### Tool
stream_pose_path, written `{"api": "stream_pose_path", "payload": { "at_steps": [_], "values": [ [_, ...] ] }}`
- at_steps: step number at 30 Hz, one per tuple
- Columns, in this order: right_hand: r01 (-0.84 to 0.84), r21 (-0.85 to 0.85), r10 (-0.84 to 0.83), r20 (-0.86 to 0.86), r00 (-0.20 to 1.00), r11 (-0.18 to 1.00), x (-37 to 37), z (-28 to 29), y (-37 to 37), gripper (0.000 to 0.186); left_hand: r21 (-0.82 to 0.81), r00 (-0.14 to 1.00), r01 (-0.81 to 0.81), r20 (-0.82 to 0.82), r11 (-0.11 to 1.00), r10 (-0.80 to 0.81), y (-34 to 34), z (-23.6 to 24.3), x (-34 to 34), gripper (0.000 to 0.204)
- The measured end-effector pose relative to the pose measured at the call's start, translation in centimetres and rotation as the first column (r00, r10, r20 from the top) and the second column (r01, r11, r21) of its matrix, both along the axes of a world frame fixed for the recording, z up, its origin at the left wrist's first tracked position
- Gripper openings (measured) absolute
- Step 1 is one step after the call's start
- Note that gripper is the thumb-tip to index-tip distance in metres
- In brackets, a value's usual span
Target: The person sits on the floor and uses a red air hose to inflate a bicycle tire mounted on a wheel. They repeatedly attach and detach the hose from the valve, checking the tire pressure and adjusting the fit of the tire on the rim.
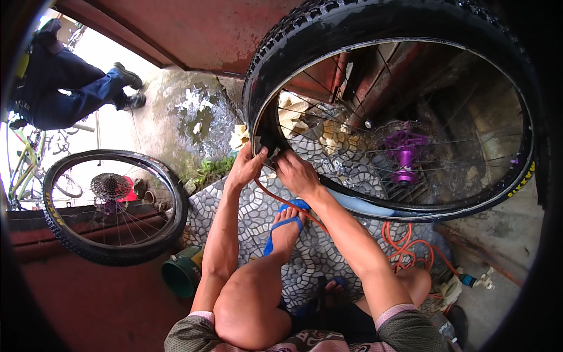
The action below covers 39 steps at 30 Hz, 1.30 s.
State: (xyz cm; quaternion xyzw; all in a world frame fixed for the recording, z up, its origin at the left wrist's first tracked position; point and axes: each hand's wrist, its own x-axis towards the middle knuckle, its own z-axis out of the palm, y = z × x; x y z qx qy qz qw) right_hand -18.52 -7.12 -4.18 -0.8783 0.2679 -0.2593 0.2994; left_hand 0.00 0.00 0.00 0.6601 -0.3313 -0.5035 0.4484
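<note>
Right in front of the seated person, a purple-hubbed wheel (404,155) tilts over the pebbled floor (252,220). The left hand (243,167) and right hand (297,174) meet at its lower-left rim, fingers bent narrow; I can't tell what they pinch. An orange hose (273,195) trails beside them.

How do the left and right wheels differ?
Left hand and right hand are at the right wheel; neither touches the left wheel. The right wheel looks larger than the left wheel. The left wheel shows a dark cassette; the right wheel, a purple hub. Both have black tyres.
</note>
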Motion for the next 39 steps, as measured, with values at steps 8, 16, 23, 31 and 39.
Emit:
{"api": "stream_pose_path", "payload": {
  "at_steps": [8,16,23,31,39],
  "values": [
    [-0.004,-0.043,0.006,0.049,0.999,0.999,-0.1,0.1,-0.3,0.024,-0.042,0.999,-0.014,0.046,0.999,0.016,-0.4,-0.1,0.2,0.032],
    [0.051,-0.296,-0.071,-0.056,0.996,0.954,0.5,1.0,-1.3,0.043,-0.052,1.0,-0.019,0.021,0.998,0.02,-0.2,-0.1,-0.2,0.031],
    [0.031,-0.285,-0.052,-0.069,0.996,0.958,0.5,0.8,-1.6,0.026,-0.057,0.999,-0.033,-0.003,0.998,0.033,-0.4,0.4,-0.8,0.034],
    [0.033,-0.18,-0.064,-0.169,0.984,0.983,1.8,2.7,-2.2,0.018,-0.054,0.996,-0.026,0.084,0.998,0.03,-0.2,-0.1,-0.6,0.039],
    [-0.122,-0.181,0.079,-0.227,0.971,0.976,1.0,3.2,-3.5,0.019,-0.035,0.991,-0.08,0.103,0.996,0.083,-0.7,0.0,-1.1,0.033]
  ]
}}
